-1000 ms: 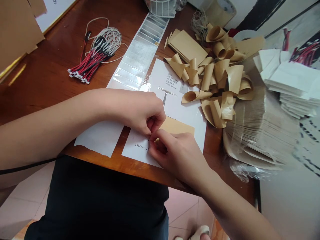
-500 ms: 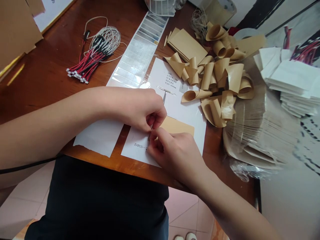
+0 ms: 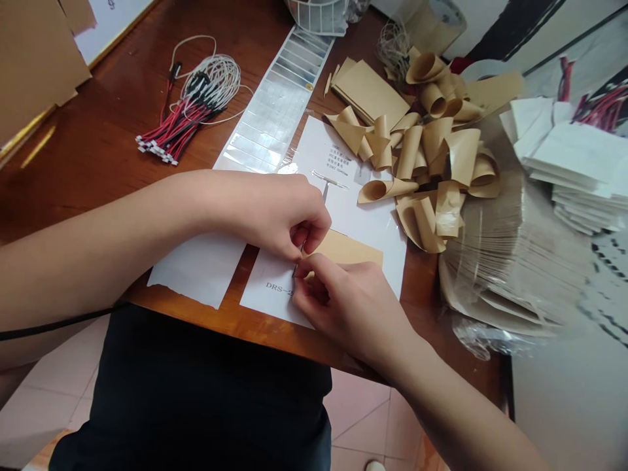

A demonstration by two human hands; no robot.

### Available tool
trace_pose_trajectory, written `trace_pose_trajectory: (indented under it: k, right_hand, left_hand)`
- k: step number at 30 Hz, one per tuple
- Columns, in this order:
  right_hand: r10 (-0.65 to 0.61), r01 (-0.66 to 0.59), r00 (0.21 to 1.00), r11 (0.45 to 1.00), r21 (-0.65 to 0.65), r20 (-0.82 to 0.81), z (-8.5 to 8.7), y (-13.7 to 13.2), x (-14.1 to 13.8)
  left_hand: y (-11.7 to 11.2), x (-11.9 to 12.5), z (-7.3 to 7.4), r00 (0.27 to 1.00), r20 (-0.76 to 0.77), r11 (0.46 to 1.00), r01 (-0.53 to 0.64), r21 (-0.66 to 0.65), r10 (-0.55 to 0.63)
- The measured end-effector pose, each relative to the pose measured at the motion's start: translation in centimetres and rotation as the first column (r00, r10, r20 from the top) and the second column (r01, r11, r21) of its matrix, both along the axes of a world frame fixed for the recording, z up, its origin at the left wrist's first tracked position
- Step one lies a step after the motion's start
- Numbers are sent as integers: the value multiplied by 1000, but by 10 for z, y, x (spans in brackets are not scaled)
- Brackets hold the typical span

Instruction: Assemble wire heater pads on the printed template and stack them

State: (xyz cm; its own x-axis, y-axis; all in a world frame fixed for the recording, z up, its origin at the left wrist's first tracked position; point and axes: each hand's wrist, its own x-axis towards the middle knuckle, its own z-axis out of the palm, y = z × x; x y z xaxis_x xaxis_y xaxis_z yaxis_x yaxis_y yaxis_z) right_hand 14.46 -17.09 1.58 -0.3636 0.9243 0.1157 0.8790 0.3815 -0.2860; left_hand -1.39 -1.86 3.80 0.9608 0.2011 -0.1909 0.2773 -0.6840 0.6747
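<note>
The left hand [image 3: 277, 212] rests on the brown wooden table [image 3: 98, 157], its fingers curled in tight. Thumb and forefinger are pinched on a thin grey metal tool [image 3: 325, 190], whose upper end sticks out past the knuckles and whose dark tip shows just below them. The right hand [image 3: 348, 304] meets it from the near side, thumb and forefinger nipped narrowly on the near left corner of a flat tan rectangle of paper [image 3: 350, 248]. That rectangle lies on a white printed sheet [image 3: 269, 294] (the letters "DRS-" can be read) at the table's near edge, partly covered by both hands. Beyond it sits a heap of curled tan paper strips [image 3: 432, 150]. A long strip of clear shiny labels [image 3: 275, 111] runs away to the left, with a bundle of red, black and white wires [image 3: 189, 108] beside it.
</note>
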Motion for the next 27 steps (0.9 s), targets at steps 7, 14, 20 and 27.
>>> trace_pose_trajectory:
  k: [7, 14, 20, 27]
  right_hand:
    - [1, -8, 998, 995, 103, 68, -4, -2, -1]
    - [18, -52, 985, 979, 197, 169, -6, -3, -5]
    - [13, -45, 988, 978, 206, 152, -8, -2, -6]
    - [-13, -2, 996, 986, 169, 86, -8, -1, -1]
  left_hand:
    - [-1, 0, 1, 1000, -11, 1000, -16, -6, 16]
    - [-1, 0, 1, 1000, -8, 1000, -20, -9, 20]
    - [0, 0, 1, 1000, 3, 1000, -17, 1, 17]
    - [-1, 1, 2, 1000, 18, 1000, -10, 9, 10]
